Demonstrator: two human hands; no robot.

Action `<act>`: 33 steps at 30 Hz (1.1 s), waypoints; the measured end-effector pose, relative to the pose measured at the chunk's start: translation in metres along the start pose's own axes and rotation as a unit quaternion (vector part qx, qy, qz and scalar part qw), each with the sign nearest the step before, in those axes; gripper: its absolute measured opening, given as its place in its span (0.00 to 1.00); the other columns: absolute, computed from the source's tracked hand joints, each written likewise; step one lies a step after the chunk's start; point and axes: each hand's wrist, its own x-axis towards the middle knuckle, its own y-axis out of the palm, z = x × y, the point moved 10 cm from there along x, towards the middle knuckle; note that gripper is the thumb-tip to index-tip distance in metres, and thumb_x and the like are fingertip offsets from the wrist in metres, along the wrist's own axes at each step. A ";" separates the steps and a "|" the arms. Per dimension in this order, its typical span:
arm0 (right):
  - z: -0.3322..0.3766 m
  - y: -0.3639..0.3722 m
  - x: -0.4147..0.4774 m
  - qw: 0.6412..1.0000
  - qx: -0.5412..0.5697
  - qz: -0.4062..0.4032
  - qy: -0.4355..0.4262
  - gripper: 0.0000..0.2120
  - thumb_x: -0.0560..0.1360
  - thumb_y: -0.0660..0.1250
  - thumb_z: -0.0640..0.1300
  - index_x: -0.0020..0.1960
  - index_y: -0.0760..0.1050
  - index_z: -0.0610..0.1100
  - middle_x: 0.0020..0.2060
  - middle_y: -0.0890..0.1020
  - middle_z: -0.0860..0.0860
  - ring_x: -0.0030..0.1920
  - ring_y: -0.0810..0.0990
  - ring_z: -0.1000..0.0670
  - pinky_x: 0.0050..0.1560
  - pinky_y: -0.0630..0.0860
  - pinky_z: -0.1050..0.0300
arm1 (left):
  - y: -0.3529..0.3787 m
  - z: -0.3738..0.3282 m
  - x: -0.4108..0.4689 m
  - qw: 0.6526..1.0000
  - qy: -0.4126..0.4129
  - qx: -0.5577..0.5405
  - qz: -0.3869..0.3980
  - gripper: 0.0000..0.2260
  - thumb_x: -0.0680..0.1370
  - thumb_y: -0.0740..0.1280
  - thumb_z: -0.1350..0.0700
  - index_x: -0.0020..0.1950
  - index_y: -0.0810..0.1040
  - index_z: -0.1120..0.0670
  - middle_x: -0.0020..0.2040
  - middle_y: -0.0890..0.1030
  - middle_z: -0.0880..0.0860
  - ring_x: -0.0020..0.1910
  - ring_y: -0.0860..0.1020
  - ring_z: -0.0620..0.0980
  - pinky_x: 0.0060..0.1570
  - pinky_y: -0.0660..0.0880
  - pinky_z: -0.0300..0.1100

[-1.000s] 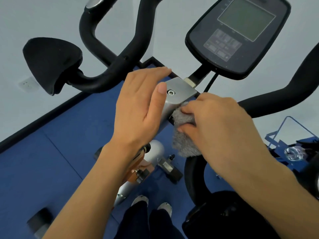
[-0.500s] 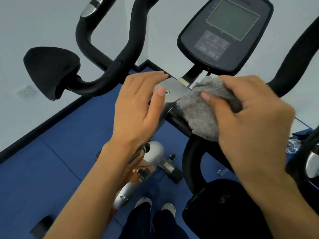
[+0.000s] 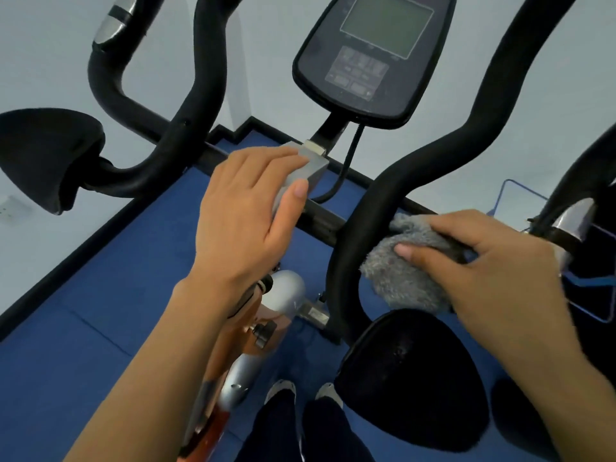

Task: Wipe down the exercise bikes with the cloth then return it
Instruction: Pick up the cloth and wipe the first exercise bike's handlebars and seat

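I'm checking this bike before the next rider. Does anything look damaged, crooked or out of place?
Nothing stands out. The console sits intact on its stem, the handlebar looks whole, and the cloth in the right hand is wrapped on it.

Under the right hand [image 3: 493,271] the cloth [image 3: 405,275] is fuzzy mottled grey, wrapped on a black handlebar [image 3: 366,208]. Beneath the left hand [image 3: 246,211] sits a silver-grey bracket [image 3: 311,166]. Below both hands, blue floor [image 3: 83,328]; beyond them, a black console [image 3: 370,55] with a grey-green screen.
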 end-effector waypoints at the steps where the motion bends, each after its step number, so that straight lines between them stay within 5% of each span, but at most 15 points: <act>1: 0.000 0.006 0.000 1.000 0.001 0.004 0.005 0.11 0.67 0.73 0.48 0.48 0.82 0.48 0.39 0.80 0.58 0.44 0.75 0.60 0.48 0.68 0.74 | 0.000 0.001 0.000 1.000 -0.002 -0.001 -0.001 0.27 0.82 0.45 0.44 0.59 0.78 0.57 0.58 0.79 0.53 0.58 0.75 0.52 0.57 0.65 0.41; 6: 0.003 0.014 0.000 0.997 -0.070 0.020 0.000 0.09 0.64 0.73 0.47 0.44 0.83 0.48 0.37 0.83 0.54 0.43 0.76 0.57 0.46 0.67 0.66 | 0.002 -0.003 0.000 1.000 0.016 0.002 0.007 0.26 0.82 0.45 0.45 0.59 0.78 0.58 0.58 0.79 0.53 0.57 0.75 0.53 0.56 0.64 0.42; 14: -0.004 0.017 0.002 0.997 -0.007 0.035 0.067 0.09 0.65 0.75 0.46 0.45 0.83 0.49 0.36 0.81 0.55 0.41 0.76 0.56 0.46 0.70 0.62 | 0.007 -0.009 0.000 0.998 0.035 0.017 0.044 0.24 0.81 0.47 0.45 0.60 0.77 0.56 0.59 0.79 0.52 0.58 0.74 0.53 0.55 0.64 0.43; 17: -0.011 0.007 -0.003 0.994 0.062 -0.013 0.087 0.08 0.66 0.74 0.45 0.44 0.82 0.54 0.33 0.79 0.62 0.43 0.76 0.60 0.44 0.72 0.69 | 0.010 -0.016 0.002 0.997 0.044 0.015 0.066 0.23 0.81 0.48 0.46 0.60 0.77 0.56 0.58 0.78 0.53 0.58 0.74 0.54 0.57 0.64 0.45; 20: -0.029 -0.027 -0.012 0.978 0.142 -0.094 0.119 0.12 0.66 0.75 0.47 0.42 0.77 0.62 0.35 0.80 0.64 0.40 0.81 0.59 0.44 0.80 0.60 | 0.016 -0.038 0.006 0.995 0.039 -0.031 0.091 0.22 0.81 0.49 0.45 0.62 0.75 0.55 0.55 0.79 0.50 0.57 0.74 0.51 0.59 0.65 0.45; 23: -0.034 -0.044 -0.017 0.988 0.097 -0.074 0.094 0.13 0.66 0.74 0.48 0.48 0.77 0.59 0.40 0.80 0.62 0.42 0.81 0.57 0.47 0.79 0.55 | 0.036 -0.058 0.010 0.984 -0.036 -0.134 0.115 0.21 0.79 0.52 0.44 0.65 0.72 0.52 0.55 0.74 0.43 0.56 0.71 0.43 0.57 0.65 0.37; 26: -0.024 -0.026 -0.024 0.998 0.028 -0.007 0.047 0.10 0.66 0.74 0.47 0.46 0.80 0.56 0.40 0.81 0.61 0.43 0.78 0.58 0.48 0.74 0.61 | 0.054 -0.060 0.008 0.971 -0.084 -0.179 0.130 0.19 0.80 0.55 0.45 0.68 0.68 0.50 0.56 0.74 0.43 0.57 0.72 0.42 0.53 0.66 0.37; 29: -0.017 -0.008 -0.026 0.999 -0.044 0.022 -0.004 0.11 0.67 0.74 0.45 0.49 0.82 0.47 0.43 0.84 0.51 0.45 0.80 0.51 0.49 0.70 0.60 | 0.057 -0.058 0.005 0.973 -0.077 -0.167 0.142 0.18 0.80 0.55 0.47 0.69 0.66 0.49 0.54 0.72 0.41 0.57 0.71 0.44 0.51 0.65 0.38; 33: -0.020 -0.007 -0.023 1.000 -0.004 0.010 0.012 0.08 0.69 0.73 0.45 0.48 0.83 0.48 0.40 0.84 0.51 0.41 0.79 0.53 0.47 0.72 0.59 | 0.058 -0.061 0.006 0.974 -0.066 -0.157 0.150 0.19 0.80 0.55 0.46 0.70 0.65 0.50 0.56 0.73 0.44 0.57 0.71 0.45 0.53 0.67 0.41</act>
